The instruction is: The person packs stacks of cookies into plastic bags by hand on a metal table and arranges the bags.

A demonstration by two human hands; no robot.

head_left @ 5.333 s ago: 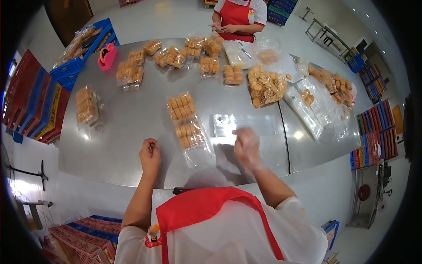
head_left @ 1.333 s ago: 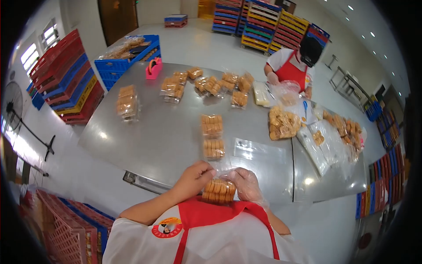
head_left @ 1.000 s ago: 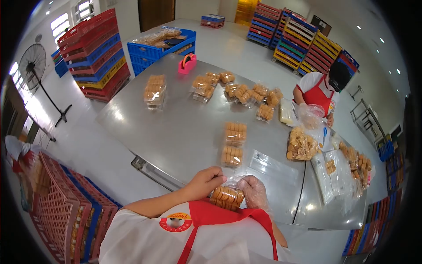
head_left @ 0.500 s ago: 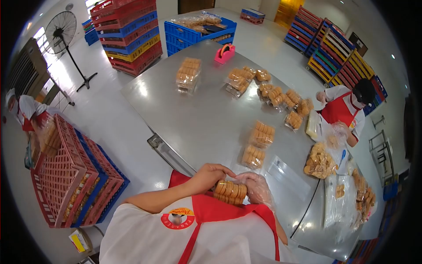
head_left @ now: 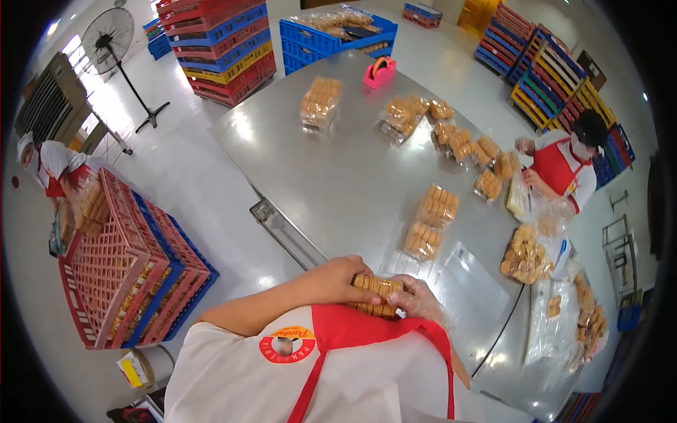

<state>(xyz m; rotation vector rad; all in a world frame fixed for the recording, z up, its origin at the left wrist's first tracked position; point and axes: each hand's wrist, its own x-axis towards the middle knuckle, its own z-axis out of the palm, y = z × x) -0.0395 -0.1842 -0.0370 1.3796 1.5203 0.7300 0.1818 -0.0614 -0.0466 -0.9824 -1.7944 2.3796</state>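
Close to my chest I hold a clear-wrapped pack of round golden biscuits (head_left: 375, 290), lined up in rows. My bare left hand (head_left: 340, 278) wraps its left end, the fingers partly hidden behind it. My right hand (head_left: 420, 299), in a clear plastic glove, grips the other end. Just beyond my hands, two more wrapped biscuit packs lie end to end on the metal table: a nearer pack (head_left: 422, 241) and a farther pack (head_left: 438, 206).
More biscuit packs (head_left: 462, 144) line the table's far right side, and another pack (head_left: 321, 102) lies farther left. A pink tape dispenser (head_left: 379, 72) stands near the back. One co-worker (head_left: 557, 169) works at right, another (head_left: 60, 169) behind stacked crates (head_left: 116, 282) at left.
My left hand has gone from reaching across the top of the pack towards my right hand to gripping its left end. The view has shifted slightly.
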